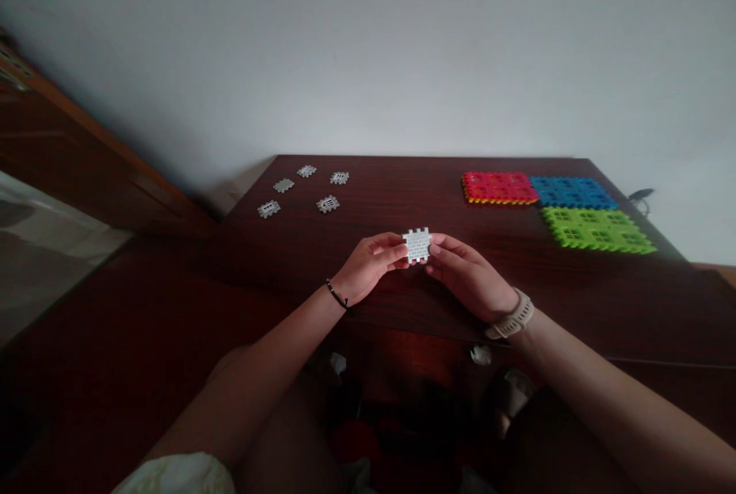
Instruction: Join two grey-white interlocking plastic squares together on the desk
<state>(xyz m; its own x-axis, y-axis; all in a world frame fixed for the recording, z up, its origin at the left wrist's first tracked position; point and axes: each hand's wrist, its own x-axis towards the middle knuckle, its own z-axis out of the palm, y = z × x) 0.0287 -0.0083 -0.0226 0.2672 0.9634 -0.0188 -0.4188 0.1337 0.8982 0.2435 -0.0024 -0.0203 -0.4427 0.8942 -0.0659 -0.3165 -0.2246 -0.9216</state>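
Squarely between the two hands, I see a small light-grey, notched, plastic-looking panel with a brick pattern, held above the dark reddish-brown table, its face towards the person. It looks roughly square, with no clear long axis. The left hand pinches its left edge, the right hand its right, so neither is nearer. Five loose grey notched pieces lie beyond the left hand, well apart from its fingers.

Thin black bracelet; notched beige wristband; pale sleeve.
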